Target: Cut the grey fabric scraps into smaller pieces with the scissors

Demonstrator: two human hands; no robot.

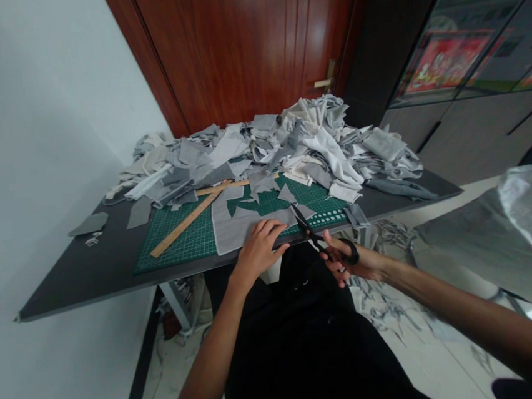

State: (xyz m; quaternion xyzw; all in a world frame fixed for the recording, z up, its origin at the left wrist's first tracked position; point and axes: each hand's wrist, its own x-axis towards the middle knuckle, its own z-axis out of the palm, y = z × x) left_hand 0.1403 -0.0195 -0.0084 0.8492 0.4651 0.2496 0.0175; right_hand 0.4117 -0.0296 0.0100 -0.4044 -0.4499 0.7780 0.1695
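A piece of grey fabric (229, 231) with a jagged upper edge lies on the green cutting mat (180, 242) near the front of the table. My left hand (260, 247) rests on this fabric with its fingers stretched out, palm down. In my right hand (340, 260) is a pair of black scissors (307, 230), with fingers through and around the handles. The blades point up and left, by the right end of the fabric. Whether they grip cloth there I cannot make out. Just above the blades sits a small pointed grey scrap (287, 194).
Wooden rulers (186, 225) lie across the mat. Behind it, a long heap of grey and off-white cloth (237, 143) spreads along the dark table (76, 277). Fabric scraps litter the floor (390, 313). A large translucent plastic bag (522, 225) stands at right, a wooden door (251, 44) behind.
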